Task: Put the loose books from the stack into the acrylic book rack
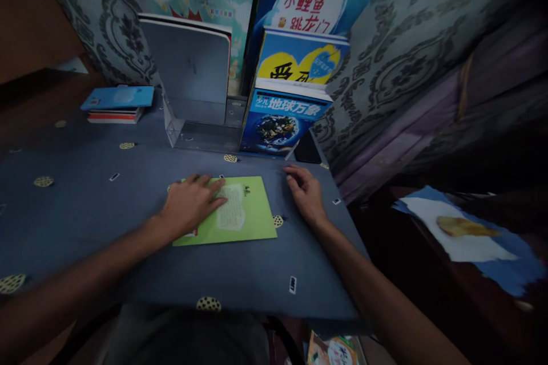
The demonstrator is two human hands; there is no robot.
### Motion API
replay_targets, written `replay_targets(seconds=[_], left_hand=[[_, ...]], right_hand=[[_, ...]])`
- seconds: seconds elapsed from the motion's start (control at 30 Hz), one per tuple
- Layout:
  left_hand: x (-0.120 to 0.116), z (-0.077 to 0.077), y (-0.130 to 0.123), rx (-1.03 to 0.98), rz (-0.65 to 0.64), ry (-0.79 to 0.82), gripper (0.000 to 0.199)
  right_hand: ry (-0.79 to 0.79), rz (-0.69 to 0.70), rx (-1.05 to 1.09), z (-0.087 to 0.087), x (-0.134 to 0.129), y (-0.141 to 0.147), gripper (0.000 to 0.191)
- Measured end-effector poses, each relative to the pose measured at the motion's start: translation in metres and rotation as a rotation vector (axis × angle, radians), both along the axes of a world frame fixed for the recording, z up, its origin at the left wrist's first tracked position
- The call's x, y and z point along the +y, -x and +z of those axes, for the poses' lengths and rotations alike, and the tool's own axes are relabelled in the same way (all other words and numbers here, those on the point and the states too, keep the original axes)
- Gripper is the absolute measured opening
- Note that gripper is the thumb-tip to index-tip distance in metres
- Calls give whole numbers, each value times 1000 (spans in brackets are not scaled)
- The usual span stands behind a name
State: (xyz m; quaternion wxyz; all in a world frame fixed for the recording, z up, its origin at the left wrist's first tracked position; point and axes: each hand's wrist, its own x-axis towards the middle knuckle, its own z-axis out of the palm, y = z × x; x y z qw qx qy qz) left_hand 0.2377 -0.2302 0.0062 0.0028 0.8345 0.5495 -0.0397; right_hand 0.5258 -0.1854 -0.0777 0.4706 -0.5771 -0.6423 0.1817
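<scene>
On the tabletop (128, 194), a green book (254, 217) is laid flat in front of the clear book stand (209, 137) and is partly covered by the left hand (192, 199), its fingers spread and its grip wide. The right hand (306, 191) is held in front of the stand's right end, its fingers loosely curled, its grip slightly parted and nothing seen within. A grey-backed book (192, 68) is propped at the stand's left, a globe-covered blue book (278, 125) at its right; a small stack of books (117, 105) is placed left of the stand
</scene>
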Motion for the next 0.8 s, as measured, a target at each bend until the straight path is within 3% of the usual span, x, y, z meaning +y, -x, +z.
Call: replay_targets(seconds=[0.13, 0.27, 0.47, 0.8], left_hand=[[3, -13, -28, -89, -142, -53, 40], [12, -33, -22, -343, -235, -104, 36], [35, -47, 7, -824, -106, -26, 34], [37, -42, 8, -870, -103, -13, 28]], right_hand=[[16, 78, 17, 7, -5, 7, 29], [86, 101, 18, 15, -12, 13, 30], [70, 143, -97, 23, -24, 19, 27], [-61, 271, -264, 23, -28, 16, 22]])
